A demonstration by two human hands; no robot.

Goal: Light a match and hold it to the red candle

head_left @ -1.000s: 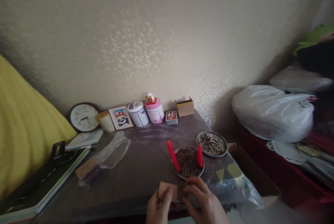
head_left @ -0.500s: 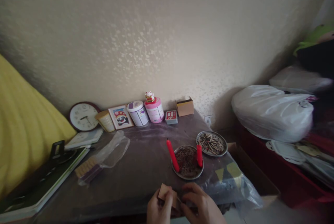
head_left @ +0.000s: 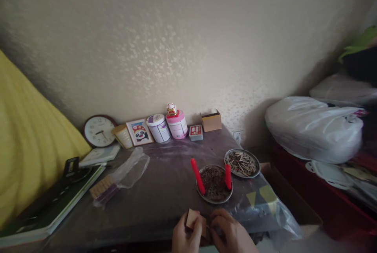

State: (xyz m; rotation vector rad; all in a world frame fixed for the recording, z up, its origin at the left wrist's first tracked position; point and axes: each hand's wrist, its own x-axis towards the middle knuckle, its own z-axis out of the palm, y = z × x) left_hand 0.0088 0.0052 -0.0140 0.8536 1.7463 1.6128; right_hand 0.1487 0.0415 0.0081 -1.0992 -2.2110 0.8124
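At the table's near edge, my left hand (head_left: 188,235) is closed around a small tan matchbox (head_left: 193,218), thumb across its face. My right hand (head_left: 228,231) is close beside it, fingers pinched on a thin pale match (head_left: 208,227) at the box's side; most of the match is hidden by the fingers. Beyond the hands, a round metal dish (head_left: 216,201) of dark ash bears two red candles. The left candle (head_left: 197,176) is taller and leans; the right candle (head_left: 227,176) is shorter. No flame shows on either.
A second dish (head_left: 255,171) holds many matchsticks. Along the wall stand a clock (head_left: 100,130), a panda picture (head_left: 140,132), two tins, a red-labelled box (head_left: 196,132) and a cardboard box (head_left: 212,122). A plastic-wrapped pack (head_left: 104,190) lies left; a white bag (head_left: 313,129) sits right.
The view has shifted slightly, so everything sits a little further right. The hands keep their hold on the matchbox and the match, with the right fingers curled a little more.
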